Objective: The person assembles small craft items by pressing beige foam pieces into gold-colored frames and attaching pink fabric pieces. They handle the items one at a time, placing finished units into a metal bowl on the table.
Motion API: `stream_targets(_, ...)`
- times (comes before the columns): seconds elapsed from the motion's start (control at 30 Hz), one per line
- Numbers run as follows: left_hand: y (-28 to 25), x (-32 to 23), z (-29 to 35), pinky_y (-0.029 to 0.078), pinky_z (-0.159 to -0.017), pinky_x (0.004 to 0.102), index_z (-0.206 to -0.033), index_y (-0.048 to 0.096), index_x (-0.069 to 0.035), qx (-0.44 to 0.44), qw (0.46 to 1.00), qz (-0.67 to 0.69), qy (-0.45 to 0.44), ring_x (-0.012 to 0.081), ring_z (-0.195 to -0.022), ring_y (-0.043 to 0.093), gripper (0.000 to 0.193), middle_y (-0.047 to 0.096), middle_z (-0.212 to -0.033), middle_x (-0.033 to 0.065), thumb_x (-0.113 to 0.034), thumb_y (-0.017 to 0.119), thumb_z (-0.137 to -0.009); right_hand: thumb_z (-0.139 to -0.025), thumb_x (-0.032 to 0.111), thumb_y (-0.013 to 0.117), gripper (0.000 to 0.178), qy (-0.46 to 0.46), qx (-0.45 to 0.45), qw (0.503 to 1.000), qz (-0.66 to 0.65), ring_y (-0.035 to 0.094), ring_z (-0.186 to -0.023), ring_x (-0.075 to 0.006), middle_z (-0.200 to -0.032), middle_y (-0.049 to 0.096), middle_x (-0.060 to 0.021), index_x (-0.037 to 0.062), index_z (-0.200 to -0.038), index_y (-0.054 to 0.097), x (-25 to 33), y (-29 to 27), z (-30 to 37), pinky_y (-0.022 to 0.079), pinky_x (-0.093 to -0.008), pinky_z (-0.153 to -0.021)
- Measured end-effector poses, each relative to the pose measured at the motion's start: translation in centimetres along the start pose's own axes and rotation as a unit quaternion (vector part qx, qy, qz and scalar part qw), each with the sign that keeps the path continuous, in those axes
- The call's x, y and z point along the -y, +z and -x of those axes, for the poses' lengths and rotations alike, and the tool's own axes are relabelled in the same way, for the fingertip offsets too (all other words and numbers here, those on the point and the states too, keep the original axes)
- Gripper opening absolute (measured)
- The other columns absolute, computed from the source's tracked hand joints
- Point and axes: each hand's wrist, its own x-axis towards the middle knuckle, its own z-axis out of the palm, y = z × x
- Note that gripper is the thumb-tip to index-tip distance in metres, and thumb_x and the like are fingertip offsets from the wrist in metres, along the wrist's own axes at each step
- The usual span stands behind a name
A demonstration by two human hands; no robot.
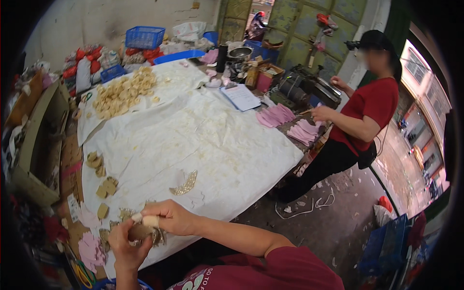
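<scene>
My left hand [126, 244] and my right hand [171, 217] meet at the table's near left edge, fingers closed on a small curved tan piece [140, 233]; its exact kind is hard to make out. Pale covers wrap fingertips of my right hand. Under and around my hands lie glittery gold-grey cut pieces [158, 237], partly hidden by them. A gold glitter crescent [185, 183] with pale material beside it rests farther in on the white-covered table [217, 150]. Left of my hands are small tan blocks [103, 210] and a stack of tan pieces [95, 164].
A heap of cream pieces [123, 92] sits at the far left. Pink pieces [92, 249] and scissors [83, 273] lie near left. A clipboard [240, 97] is at the far right edge. A co-worker [374, 96] stands right, by a machine [299, 87] and pink stacks [274, 115].
</scene>
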Motion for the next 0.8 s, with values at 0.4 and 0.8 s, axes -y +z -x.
stream_targets(0.4,2.5,-1.7,-1.4,0.047,-0.048,0.0319,-0.092,0.059,-0.003,-0.072,0.984,0.021,-0.164,0.0198,-0.050,0.059,0.039,0.061,-0.064,0.0089,-0.020,0.079,-0.064,-0.096,0.017,0.052,0.030,0.040,-0.128,0.990,0.044,0.057,-0.086,-0.0075,-0.095,0.064,-0.0032,-0.0026,-0.116,0.061,-0.8,1.5,-1.4,0.048,-0.0240,-0.077)
stream_targets(0.8,3.3,-0.1,-0.7,0.048,-0.051,0.0407,-0.096,0.055,-0.002,-0.013,0.969,0.050,-0.240,0.0300,-0.053,0.062,0.043,0.060,-0.060,0.0111,-0.026,0.075,-0.068,-0.093,0.003,0.044,0.035,0.172,-0.102,0.976,-0.086,0.056,-0.094,-0.0104,-0.109,0.062,-0.0083,-0.0029,-0.126,0.053,-2.1,1.1,-1.5,0.046,-0.0239,-0.083)
